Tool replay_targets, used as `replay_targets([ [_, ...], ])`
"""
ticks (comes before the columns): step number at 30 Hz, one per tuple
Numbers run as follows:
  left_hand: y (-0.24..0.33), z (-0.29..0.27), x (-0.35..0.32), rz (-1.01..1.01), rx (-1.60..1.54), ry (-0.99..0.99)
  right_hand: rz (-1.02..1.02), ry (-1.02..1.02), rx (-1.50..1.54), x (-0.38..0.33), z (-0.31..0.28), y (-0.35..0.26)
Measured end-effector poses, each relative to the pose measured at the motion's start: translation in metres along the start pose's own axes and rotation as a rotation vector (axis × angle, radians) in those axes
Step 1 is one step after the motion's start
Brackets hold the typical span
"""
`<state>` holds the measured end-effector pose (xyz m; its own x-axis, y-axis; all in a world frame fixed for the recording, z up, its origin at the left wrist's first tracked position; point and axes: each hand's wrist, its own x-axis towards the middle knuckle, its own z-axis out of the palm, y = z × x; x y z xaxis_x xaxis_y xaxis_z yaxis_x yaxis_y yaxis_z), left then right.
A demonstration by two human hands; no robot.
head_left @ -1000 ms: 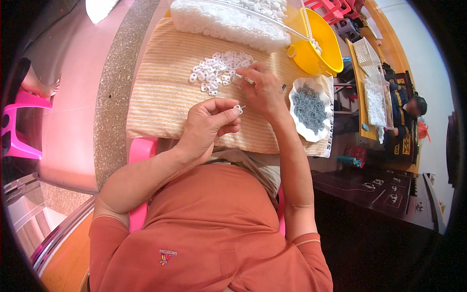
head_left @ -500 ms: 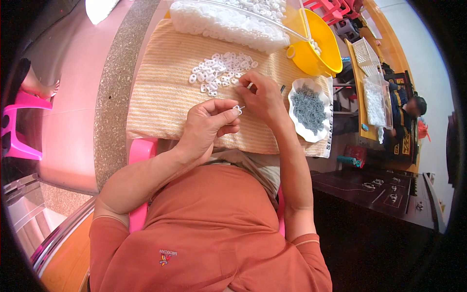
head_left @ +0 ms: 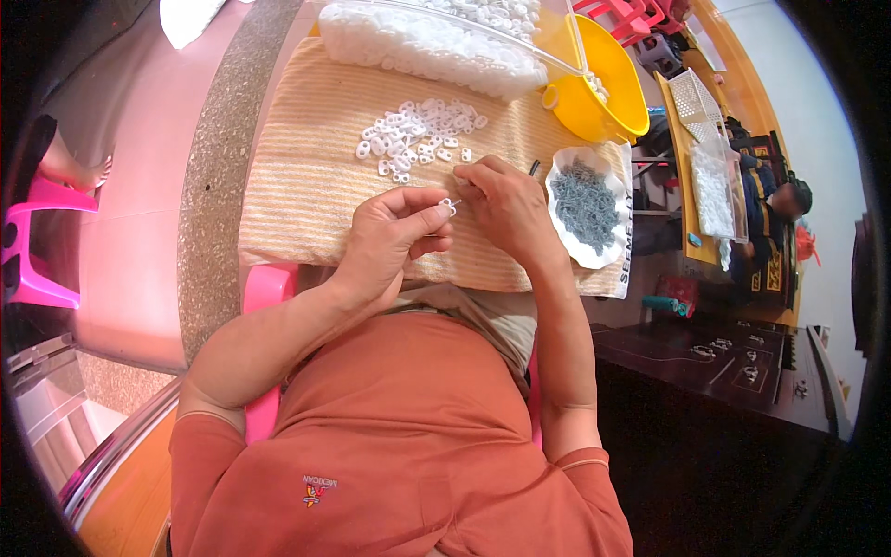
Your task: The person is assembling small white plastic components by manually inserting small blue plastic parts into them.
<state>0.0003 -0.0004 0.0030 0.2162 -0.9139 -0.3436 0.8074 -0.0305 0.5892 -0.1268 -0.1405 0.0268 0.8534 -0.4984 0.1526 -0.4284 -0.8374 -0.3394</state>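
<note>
Between thumb and forefinger, my left hand [head_left: 385,239] pinches a small white plastic piece [head_left: 450,208], from which a thin pin-like bit sticks out to the right. My right hand [head_left: 512,206] is just to the right of it, apart from it, with fingers curled together over the cloth. Whatever its fingertips hold, if anything, is hidden. Beyond both hands lies a loose pile of white plastic pieces [head_left: 418,130], oval and with holes. To the right of my right hand stands a white scalloped dish [head_left: 620,209] full of small grey metal parts [head_left: 587,206].
A striped yellowish cloth [head_left: 297,190] covers the work surface. At its far side are a clear bin [head_left: 566,37] heaped with white pieces and a yellow basin [head_left: 626,93]. A short black stick-like thing [head_left: 535,167] lies near the dish. Another person [head_left: 784,204] is at the far right.
My right hand has turned slightly and its fingers have drawn closer together near the pile's edge. The left hand keeps its pinch on the white piece. The whole view has shifted a little.
</note>
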Motion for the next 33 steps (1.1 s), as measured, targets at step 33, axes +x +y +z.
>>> replay_targets([
  [33, 0.0, -0.001, 0.002, -0.013, 0.027, -0.006, 0.342, -0.074, 1.177, -0.026, 0.012, 0.012],
])
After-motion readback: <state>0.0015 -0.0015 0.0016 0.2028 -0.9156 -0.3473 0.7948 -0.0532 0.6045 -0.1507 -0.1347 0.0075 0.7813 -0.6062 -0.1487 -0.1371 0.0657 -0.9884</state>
